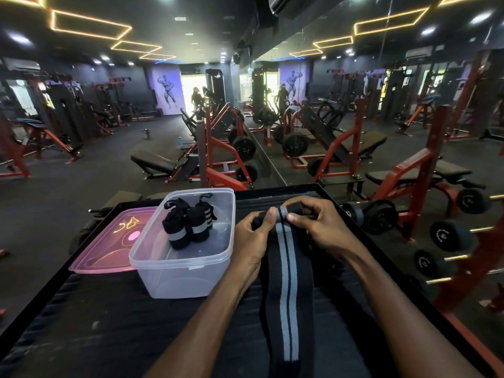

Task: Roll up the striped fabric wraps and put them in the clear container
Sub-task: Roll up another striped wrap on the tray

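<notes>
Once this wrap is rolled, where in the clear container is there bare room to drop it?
Free: the clear container's near half and right side, between the rolled wraps and its front and right walls. Crowded: its far-left part, where the rolls stand. Both hands, left and right, grip the striped wrap just right of the container.

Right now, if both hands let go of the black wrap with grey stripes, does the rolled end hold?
Probably not. The black fabric wrap with grey stripes lies limp and flat along the table, so it looks floppy. Only the far end is rolled, pinched by the left hand and right hand; released, it would likely loosen.
</notes>
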Available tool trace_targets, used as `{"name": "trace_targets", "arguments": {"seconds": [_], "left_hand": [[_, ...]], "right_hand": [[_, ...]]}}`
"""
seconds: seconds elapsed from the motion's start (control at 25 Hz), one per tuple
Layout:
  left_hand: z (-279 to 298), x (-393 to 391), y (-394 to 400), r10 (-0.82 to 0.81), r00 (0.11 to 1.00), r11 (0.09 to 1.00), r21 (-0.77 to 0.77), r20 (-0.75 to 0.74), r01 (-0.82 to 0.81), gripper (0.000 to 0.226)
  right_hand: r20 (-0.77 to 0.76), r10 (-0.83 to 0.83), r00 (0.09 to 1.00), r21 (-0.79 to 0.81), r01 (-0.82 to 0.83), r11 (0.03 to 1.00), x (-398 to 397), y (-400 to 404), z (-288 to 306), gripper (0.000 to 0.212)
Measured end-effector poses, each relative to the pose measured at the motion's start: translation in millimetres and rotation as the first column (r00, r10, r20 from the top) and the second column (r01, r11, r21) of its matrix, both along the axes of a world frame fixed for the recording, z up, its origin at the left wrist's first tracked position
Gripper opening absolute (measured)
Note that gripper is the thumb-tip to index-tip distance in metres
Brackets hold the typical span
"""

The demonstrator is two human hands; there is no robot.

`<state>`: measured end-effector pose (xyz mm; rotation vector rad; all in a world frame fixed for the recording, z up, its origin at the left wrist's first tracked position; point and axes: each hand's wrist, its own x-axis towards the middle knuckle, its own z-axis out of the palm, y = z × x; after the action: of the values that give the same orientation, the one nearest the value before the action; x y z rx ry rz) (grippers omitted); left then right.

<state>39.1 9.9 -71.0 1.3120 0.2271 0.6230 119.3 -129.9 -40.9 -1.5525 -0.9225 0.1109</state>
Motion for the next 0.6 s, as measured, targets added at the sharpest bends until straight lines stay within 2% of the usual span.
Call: {"name": "trace_targets", "arguments": {"seconds": [0.08,0.16,0.28,0.44,0.52,0.6], "left_hand": [[-0.5,0.3,0.1,0.056,0.998,0.995,0.078,0.002,-0.056,0.023],[0.9,-0.7,0.2,0.091,0.995,0.99,0.107,0.041,-0.095,0.005],[1.0,-4.5,-4.1,0.142,0.986,0.969,0.194,0.083,-0.156,0.012],[-0.5,-3.9,-7.1,0.129,0.99,0.969,0.205,0.058,-0.138,0.015],[-0.8,-3.9,-4.8,0.151,0.987,0.953,0.258,0.05,-0.159,0.017],[0.5,-5.1,-3.1,0.178,0.981,0.932,0.308,0.074,-0.192,0.014]], "right_hand": [[-0.019,0.016,1.0,-0.007,-0.016,1.0,0.2,0.5,-0.7,0.017],[-0.099,0.027,0.995,-0.016,-0.028,0.999,-0.1,2.8,-1.2,0.018],[-0.071,0.01,0.997,-0.062,-0.015,0.998,2.1,5.9,-2.7,0.038],[0.091,-0.07,0.993,-0.094,0.079,0.992,6.0,4.4,-3.7,0.017],[0.059,-0.046,0.997,-0.098,0.052,0.994,4.3,6.3,-4.5,0.014],[-0.069,-0.013,0.998,-0.077,0.008,0.997,-0.6,11.7,-7.2,0.016]]}}
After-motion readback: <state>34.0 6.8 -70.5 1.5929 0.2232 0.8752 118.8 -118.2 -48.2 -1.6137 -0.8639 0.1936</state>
